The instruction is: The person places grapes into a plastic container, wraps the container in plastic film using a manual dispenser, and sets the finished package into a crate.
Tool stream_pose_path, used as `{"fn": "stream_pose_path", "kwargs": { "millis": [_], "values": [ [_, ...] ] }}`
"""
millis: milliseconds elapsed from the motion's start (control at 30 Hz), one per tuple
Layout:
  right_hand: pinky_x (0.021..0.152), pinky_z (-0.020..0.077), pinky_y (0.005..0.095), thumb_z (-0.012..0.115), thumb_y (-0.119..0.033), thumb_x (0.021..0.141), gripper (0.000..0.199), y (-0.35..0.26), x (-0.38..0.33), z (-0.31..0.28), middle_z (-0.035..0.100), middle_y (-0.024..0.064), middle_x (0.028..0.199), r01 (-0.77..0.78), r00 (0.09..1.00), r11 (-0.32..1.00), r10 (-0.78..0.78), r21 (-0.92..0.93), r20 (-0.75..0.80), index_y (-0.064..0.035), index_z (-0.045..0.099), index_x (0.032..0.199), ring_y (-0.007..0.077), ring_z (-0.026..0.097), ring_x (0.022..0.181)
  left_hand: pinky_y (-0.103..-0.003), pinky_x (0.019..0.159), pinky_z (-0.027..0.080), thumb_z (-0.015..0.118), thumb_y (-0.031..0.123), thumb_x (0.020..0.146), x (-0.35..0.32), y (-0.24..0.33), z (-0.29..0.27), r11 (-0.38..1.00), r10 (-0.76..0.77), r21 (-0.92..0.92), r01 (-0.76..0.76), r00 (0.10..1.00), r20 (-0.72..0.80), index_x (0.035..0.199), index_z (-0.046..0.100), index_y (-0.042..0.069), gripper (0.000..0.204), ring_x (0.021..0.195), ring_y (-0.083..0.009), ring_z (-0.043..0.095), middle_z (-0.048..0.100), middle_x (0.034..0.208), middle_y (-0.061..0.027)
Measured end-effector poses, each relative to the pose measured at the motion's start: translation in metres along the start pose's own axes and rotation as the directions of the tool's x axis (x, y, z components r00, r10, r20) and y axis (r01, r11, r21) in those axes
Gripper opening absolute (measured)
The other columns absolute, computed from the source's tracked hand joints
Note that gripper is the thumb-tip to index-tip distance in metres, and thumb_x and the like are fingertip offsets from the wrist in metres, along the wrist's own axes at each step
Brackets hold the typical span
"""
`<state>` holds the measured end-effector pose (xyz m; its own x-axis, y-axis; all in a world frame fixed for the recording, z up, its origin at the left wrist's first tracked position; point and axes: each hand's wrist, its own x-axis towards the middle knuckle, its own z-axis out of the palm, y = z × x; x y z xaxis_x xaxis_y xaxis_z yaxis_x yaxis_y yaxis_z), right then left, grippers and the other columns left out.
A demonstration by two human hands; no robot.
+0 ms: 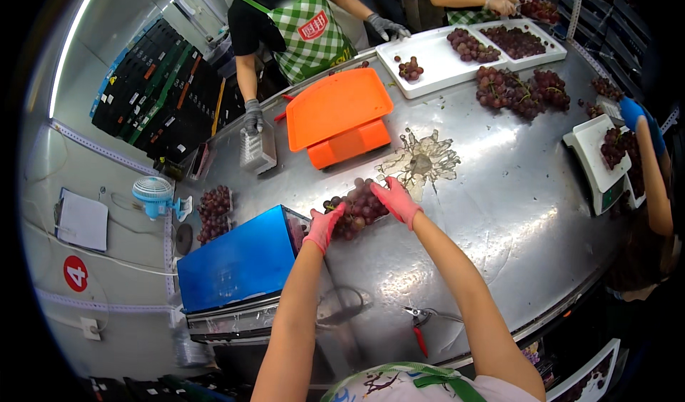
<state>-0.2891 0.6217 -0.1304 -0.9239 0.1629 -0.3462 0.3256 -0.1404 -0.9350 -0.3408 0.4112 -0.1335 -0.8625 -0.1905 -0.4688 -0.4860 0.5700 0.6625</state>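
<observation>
My two hands, in pink gloves, close on a bunch of dark red grapes from both sides, low over the metal table. My left hand grips its left end, and my right hand holds the upper right side. Whether a tray lies under the grapes is hard to make out. Just beyond my right hand, a see-through crumpled, splayed piece of plastic lies flat. A pair of pruning snips with red handles rests on the table near my right forearm.
Left of my hands stands a blue box-shaped machine, with packed grapes behind it. An orange scale is ahead. White trays and loose bunches lie at the far right. Co-workers stand across the table and at right, beside a white scale.
</observation>
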Motion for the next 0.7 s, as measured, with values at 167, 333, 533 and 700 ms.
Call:
{"fn": "stream_pose_path", "kwargs": {
  "millis": [167,333,533,700],
  "values": [
    [0.085,0.043,0.0328,0.061,-0.043,0.079,0.071,0.023,0.024,0.002,0.055,0.0205,0.114,0.008,0.999,0.994,-0.003,-0.11,0.043,0.0093,0.039,0.122,0.024,0.054,0.103,-0.036,0.083,0.047,0.076,0.056,0.058,0.018,-0.008,0.007,0.966,-0.079,-0.232,0.115,0.984,0.157,0.133,0.02,-0.011,0.116,0.106,-0.0287,0.054,0.047,0.122,-0.0232],
    [0.087,0.043,0.0343,0.065,-0.039,0.078,0.064,0.026,0.024,-0.001,0.054,0.0206,0.117,-0.012,0.996,0.992,0.023,-0.124,0.085,0.007,0.045,0.119,0.0258,0.053,0.108,-0.034,0.079,0.049,0.077,0.055,0.059,-0.001,0.004,-0.001,0.969,-0.051,-0.228,0.09,0.984,0.173,0.132,0.023,-0.014,0.115,0.101,-0.0274,0.056,0.05,0.118,-0.0227],
    [0.084,0.0448,0.0332,0.067,-0.036,0.078,0.064,0.039,-0.01,-0.012,0.054,0.0177,0.117,0.034,0.999,0.995,-0.031,-0.09,0.037,0.0059,0.045,0.121,0.023,0.055,0.104,-0.035,0.085,0.046,0.077,0.057,0.057,-0.004,-0.012,0.006,0.998,0.018,-0.058,-0.015,0.998,0.061,0.133,0.025,-0.011,0.114,0.109,-0.0271,0.053,0.046,0.125,-0.0224],
    [0.081,0.0466,0.032,0.068,-0.037,0.078,0.071,-0.013,-0.069,-0.02,0.053,0.0197,0.118,0.035,0.999,0.999,-0.034,0.016,-0.027,0.0063,0.039,0.127,0.0213,0.055,0.103,-0.033,0.071,0.046,0.076,0.054,0.061,-0.05,0.032,-0.03,0.991,0.136,-0.026,-0.135,0.931,0.34,0.137,0.014,-0.009,0.117,0.096,-0.0249,0.056,0.049,0.118,-0.0207]
  ]
}}
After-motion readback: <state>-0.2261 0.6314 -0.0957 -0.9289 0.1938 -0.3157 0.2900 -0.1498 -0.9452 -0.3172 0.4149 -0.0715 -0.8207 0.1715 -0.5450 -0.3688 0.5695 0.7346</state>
